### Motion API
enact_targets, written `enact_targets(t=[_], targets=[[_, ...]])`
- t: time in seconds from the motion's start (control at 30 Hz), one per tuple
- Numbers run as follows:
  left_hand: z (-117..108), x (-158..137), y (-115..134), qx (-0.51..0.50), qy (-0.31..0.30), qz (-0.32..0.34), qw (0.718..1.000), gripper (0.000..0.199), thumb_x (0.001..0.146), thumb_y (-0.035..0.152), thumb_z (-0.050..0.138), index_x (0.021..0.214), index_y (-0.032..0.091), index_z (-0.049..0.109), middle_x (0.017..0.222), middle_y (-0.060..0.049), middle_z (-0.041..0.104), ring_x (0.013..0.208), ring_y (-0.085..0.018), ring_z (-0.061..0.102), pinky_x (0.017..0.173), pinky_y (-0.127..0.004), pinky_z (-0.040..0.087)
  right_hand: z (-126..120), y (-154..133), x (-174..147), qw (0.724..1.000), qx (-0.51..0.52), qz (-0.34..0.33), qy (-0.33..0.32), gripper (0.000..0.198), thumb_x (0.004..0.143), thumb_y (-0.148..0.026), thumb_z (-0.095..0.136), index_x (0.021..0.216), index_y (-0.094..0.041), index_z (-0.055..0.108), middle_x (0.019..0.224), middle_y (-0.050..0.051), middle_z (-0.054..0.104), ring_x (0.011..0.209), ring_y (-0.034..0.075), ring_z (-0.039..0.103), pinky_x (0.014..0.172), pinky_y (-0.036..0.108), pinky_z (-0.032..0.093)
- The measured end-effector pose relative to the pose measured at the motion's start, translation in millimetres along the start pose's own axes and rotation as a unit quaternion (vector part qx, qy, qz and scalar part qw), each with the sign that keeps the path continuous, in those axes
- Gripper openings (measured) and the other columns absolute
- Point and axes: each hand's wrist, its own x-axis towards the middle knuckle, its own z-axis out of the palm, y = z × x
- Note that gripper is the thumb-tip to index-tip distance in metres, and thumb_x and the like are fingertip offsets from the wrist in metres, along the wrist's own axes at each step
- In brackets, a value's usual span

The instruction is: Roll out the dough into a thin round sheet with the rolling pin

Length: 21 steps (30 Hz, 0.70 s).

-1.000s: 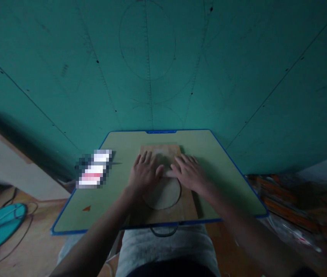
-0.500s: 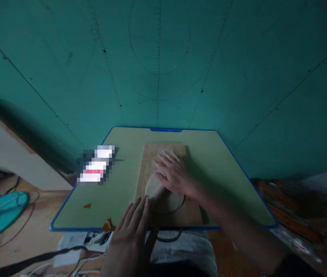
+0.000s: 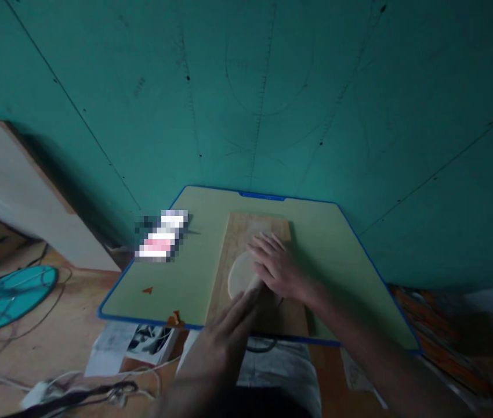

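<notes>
On a pale green table (image 3: 133, 290) with a blue rim, set close against a green wall (image 3: 342, 168) scored with pencil marks: one wooden board (image 3: 224, 255), laid lengthwise from the near edge toward the wall;
on the board, one round sheet of pale dough (image 3: 238, 273), rolled flat, partly hidden from view;
across the dough, one pale rod (image 3: 256, 283), much like a rolling pin, slanting from near left to far right, visible only for a short stretch;
at the near end of the rod, one left hand (image 3: 224, 342), bare, above the near side of the board, with long, nearly straight fingers (image 3: 232, 313) pointing toward far right; closeness of hold on the rod: cannot tell, underside hidden and outline blurred;
at the far end of the rod, one right hand (image 3: 279, 270), bare, back uppermost, over the right part of the dough, with fingers stretched out close together and thumb slightly apart; nearly flat rather than curled; contact under the palm hidden;
at the left of the tabletop, one oblong item (image 3: 162, 236), pixelated past recognition; nearer, one small orange triangular scrap (image 3: 147, 290); at the near edge, one orange-brown fragment (image 3: 176, 318);
below the near edge, one dark handle (image 3: 261, 349) and light trousers (image 3: 281, 368);
at far left, one white panel (image 3: 24, 180) propped near the wall; on the floor (image 3: 79, 313), one round teal object (image 3: 24, 284), one sheet of paper (image 3: 108, 351), one black-and-white print (image 3: 148, 339);
at right, orange-and-dark clutter (image 3: 429, 325), too dim to tell
</notes>
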Motion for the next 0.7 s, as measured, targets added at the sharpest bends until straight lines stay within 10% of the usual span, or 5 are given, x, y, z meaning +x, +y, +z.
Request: enact_targets(t=[0.27,0.7], targets=[[16,-17,23,-0.028,-0.014,0.042,0.999,0.045,0.092,-0.001,0.049,0.132,0.015,0.062,0.152,-0.011,0.050,0.153,-0.029,0.019,0.112,-0.045,0.048,-15,1,-22,0.999,-0.001,-0.022,-0.026,0.047,0.102,-0.029,0.036,0.143,-0.019,0.055,0.151,0.011,0.053,0.142,0.024,0.044,0.120,0.051,0.031],[-14,-45,-22,0.041,0.069,-0.117,0.990,0.068,0.096,0.010,0.049,0.159,0.023,0.027,0.148,-0.013,0.055,0.141,-0.027,0.046,0.107,-0.044,0.052,9,-43,90,0.996,0.007,0.050,-0.067,0.048,0.099,-0.030,0.043,0.146,-0.018,0.051,0.150,0.011,0.053,0.144,0.024,0.039,0.123,0.049,0.017]])
